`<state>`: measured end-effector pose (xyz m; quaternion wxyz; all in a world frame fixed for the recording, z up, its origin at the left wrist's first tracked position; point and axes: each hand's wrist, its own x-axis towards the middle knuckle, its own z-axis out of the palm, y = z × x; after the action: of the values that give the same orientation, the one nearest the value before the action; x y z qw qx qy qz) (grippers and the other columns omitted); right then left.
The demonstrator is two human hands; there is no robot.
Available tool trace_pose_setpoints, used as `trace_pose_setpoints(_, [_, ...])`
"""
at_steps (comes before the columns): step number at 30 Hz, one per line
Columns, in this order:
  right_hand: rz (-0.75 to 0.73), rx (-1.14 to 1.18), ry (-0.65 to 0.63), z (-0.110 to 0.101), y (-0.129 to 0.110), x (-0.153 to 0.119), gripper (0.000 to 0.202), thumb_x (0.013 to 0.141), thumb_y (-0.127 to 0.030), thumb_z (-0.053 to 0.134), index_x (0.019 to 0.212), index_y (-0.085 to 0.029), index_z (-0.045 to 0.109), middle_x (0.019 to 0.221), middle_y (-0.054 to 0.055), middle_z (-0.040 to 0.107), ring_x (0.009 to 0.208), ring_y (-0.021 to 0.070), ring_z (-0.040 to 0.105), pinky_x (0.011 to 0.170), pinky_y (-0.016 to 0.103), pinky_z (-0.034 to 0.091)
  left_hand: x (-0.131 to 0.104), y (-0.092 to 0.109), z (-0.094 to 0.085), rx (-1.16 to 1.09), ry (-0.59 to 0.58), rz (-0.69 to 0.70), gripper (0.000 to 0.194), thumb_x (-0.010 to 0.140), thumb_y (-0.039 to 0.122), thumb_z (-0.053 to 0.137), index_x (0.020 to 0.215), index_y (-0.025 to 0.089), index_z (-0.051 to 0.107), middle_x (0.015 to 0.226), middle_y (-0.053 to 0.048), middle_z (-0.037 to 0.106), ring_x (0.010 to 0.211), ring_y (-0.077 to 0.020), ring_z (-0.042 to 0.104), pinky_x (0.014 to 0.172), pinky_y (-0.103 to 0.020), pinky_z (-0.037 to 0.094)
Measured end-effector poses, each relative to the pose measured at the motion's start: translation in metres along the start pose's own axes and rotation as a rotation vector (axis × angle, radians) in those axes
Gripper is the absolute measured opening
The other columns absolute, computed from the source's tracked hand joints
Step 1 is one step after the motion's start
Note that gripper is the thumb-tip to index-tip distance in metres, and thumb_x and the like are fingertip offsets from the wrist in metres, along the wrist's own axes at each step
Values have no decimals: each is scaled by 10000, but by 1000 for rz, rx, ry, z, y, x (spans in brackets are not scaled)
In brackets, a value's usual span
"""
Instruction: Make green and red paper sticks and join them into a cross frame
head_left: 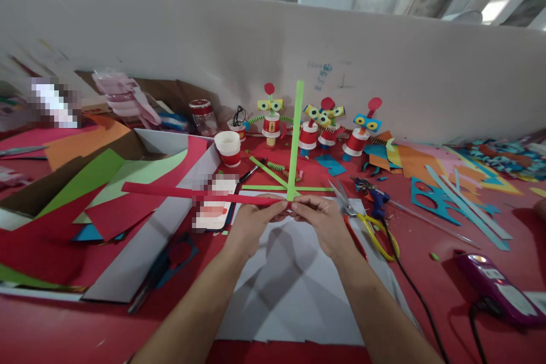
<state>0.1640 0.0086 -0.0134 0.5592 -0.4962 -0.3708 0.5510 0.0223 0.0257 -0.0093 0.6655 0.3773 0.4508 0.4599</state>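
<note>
My left hand (259,222) and my right hand (318,217) meet above a white sheet (294,301). Between their fingertips two paper strips join at one end. A red strip (157,189) reaches out to the left from my left fingers. The green strip (296,136) stands nearly upright from the joint. Both hands are pinched closed at this joint. Behind them, more green strips (267,187) lie crossed on the red table.
A box of coloured paper (111,290) and a phone (216,205) are left. Paper-cup figures (271,125) stand behind. Scissors (377,233), a glue gun (377,202) with a black cord, blue strips (469,210) and a purple device (497,290) lie right.
</note>
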Motion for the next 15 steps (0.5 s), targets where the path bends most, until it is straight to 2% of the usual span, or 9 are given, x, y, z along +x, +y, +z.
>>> trace_pose_setpoints(8, [94,118,-15,-2,4,3,255,486,-330,863,663,-186,751,587,4,688,569,111,603,614,268,481,3,-3,0,-150,11,-66,202,521,264,847,610,120,736,664,-76,721,681,-169,661,784,-324,547])
trace_pose_setpoints(15, [85,124,-2,-1,5,3,259,490,-314,862,680,-183,743,587,-7,682,570,103,602,631,263,484,3,-6,1,-120,-42,-31,250,542,309,838,683,123,748,718,-73,735,733,-168,663,781,-304,531])
